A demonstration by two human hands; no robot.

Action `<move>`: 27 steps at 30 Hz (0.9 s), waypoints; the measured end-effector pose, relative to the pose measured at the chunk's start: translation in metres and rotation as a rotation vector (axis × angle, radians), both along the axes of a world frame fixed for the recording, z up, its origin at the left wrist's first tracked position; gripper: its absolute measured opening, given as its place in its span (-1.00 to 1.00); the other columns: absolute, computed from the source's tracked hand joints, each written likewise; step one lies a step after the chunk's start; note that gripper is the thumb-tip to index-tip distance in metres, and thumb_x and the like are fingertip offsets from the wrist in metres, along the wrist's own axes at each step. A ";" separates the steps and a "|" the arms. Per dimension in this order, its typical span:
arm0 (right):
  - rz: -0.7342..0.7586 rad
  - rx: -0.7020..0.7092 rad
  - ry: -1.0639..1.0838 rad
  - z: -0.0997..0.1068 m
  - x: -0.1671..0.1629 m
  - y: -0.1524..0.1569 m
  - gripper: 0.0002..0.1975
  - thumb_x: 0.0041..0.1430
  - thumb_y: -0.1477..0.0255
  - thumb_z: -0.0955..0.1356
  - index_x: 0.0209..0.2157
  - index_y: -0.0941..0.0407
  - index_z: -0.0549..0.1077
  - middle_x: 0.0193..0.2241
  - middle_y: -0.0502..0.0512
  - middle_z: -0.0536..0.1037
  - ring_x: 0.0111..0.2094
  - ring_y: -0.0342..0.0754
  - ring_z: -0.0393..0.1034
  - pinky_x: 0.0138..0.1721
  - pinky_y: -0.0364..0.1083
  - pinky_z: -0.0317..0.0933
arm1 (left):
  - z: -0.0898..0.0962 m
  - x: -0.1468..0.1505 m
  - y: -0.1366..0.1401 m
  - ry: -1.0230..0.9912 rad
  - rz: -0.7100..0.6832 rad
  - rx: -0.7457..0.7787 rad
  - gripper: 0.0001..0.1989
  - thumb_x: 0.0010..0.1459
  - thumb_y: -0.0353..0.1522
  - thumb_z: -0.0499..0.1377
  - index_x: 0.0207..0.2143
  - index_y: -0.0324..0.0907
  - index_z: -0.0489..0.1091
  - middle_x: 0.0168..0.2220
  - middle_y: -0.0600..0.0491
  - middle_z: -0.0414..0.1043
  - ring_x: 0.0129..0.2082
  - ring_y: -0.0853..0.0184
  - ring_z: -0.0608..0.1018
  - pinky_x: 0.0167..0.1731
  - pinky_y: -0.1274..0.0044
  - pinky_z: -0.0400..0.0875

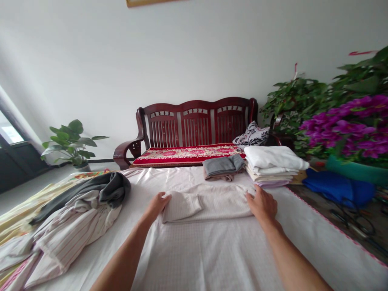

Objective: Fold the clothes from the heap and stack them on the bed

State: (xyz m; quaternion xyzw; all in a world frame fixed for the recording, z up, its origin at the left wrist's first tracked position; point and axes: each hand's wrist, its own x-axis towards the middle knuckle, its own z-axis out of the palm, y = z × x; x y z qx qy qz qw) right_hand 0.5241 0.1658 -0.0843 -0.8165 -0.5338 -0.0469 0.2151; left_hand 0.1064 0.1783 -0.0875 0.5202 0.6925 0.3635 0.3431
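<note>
A cream ribbed knit garment (222, 204) lies folded into a long strip on the white cloth (182, 250) in front of me. One cuffed part of it is laid back over the strip's left end. My left hand (158, 204) pinches the left end, thumb on top and the other fingers mostly hidden. At the opposite end, my right hand (263, 204) has its thumb and fingers closed on the edge. Just beyond the strip sit folded grey clothes (222, 165) on a brownish folded piece, beside a taller stack of folded white clothes (274, 159).
Unfolded clothes (81, 222) lie heaped on the left, with dark grey and striped pieces. Behind the cloth stands a dark red wooden bench (194, 121) with a patterned cushion (251, 134). Purple flowers (348, 125) and a blue cloth (339, 188) are at the right.
</note>
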 end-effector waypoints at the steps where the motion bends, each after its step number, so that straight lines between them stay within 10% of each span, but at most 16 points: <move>1: 0.003 0.020 0.041 -0.002 0.001 0.001 -0.44 0.22 0.27 0.27 0.21 0.21 0.31 -0.01 0.36 0.55 -0.03 0.26 0.44 -0.09 0.10 0.24 | 0.001 0.005 -0.001 -0.032 -0.032 -0.016 -0.44 -0.09 -0.01 0.27 -0.23 -0.32 0.50 -0.48 -0.02 0.52 -0.38 0.15 0.59 -0.44 0.50 0.35; 7: 0.081 0.298 0.345 -0.012 0.005 0.012 -0.38 0.03 0.34 0.31 0.17 0.12 0.36 -0.02 0.24 0.52 -0.04 0.18 0.42 -0.12 0.05 0.28 | 0.017 0.024 -0.017 -0.456 -0.190 0.003 -0.45 -0.21 -0.01 0.37 -0.34 -0.30 0.50 -0.45 -0.06 0.57 -0.41 0.19 0.59 -0.42 0.49 0.42; 13: 0.215 0.575 0.733 -0.011 -0.017 0.018 -0.28 -0.10 0.16 0.38 0.12 0.18 0.42 -0.19 0.18 0.55 -0.19 0.11 0.43 -0.10 0.03 0.31 | 0.043 -0.020 -0.016 -0.608 -0.088 0.040 -0.49 -0.21 -0.13 0.41 -0.26 -0.28 0.47 -0.47 -0.03 0.55 -0.50 0.23 0.56 -0.47 0.48 0.42; 20: 0.346 0.361 0.738 -0.028 -0.034 0.015 -0.33 0.00 0.02 0.31 0.01 0.21 0.48 -0.13 0.26 0.51 -0.20 0.10 0.45 -0.06 0.08 0.30 | 0.026 -0.051 -0.020 0.390 0.187 0.202 -0.54 0.04 -0.18 0.28 -0.04 -0.24 0.47 -0.11 -0.17 0.50 -0.04 0.02 0.53 -0.06 0.29 0.38; 27: 0.306 0.346 0.626 -0.030 -0.025 0.013 -0.38 0.10 0.03 0.18 -0.01 0.15 0.49 -0.09 0.24 0.50 -0.10 0.11 0.41 0.04 0.09 0.25 | 0.015 0.022 -0.050 0.821 -0.201 0.245 -0.58 0.11 -0.19 0.25 0.03 -0.10 0.46 0.00 -0.08 0.46 0.01 0.07 0.47 0.02 0.34 0.28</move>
